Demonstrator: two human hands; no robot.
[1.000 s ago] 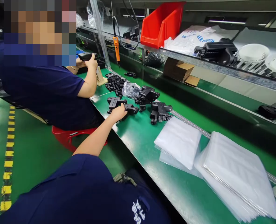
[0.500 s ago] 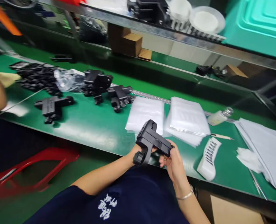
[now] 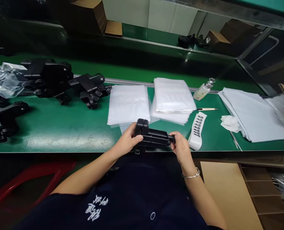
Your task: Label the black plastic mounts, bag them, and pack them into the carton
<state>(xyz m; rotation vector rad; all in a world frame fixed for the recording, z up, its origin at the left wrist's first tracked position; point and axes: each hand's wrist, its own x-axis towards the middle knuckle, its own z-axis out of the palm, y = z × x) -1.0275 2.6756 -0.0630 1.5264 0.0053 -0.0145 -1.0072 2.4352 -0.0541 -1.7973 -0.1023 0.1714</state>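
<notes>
A black plastic handle-shaped part (image 3: 151, 136) lies sideways at the near edge of the green bench (image 3: 60, 131), held between both my hands. My left hand (image 3: 127, 140) wraps round its thick left end. My right hand (image 3: 180, 147), with a bracelet on the wrist, pinches its narrow right end. Just behind the part lie two stacks of clear plastic bags (image 3: 129, 103) (image 3: 173, 97). A white ribbed plastic piece (image 3: 196, 130) rests on the bench right beside my right hand.
More black parts (image 3: 89, 88) (image 3: 0, 119) and a crumpled clear bag (image 3: 4, 81) lie at the left. A small bottle (image 3: 203, 90), a pen (image 3: 207, 109), a wad of tissue (image 3: 229, 123) and white sheets (image 3: 252, 113) sit at the right. A cardboard box (image 3: 228, 191) stands below right.
My view swung right from the neighbouring worker to my own spot. My left hand carried one black part from the pile; both hands now hold it lower, level at the bench edge.
</notes>
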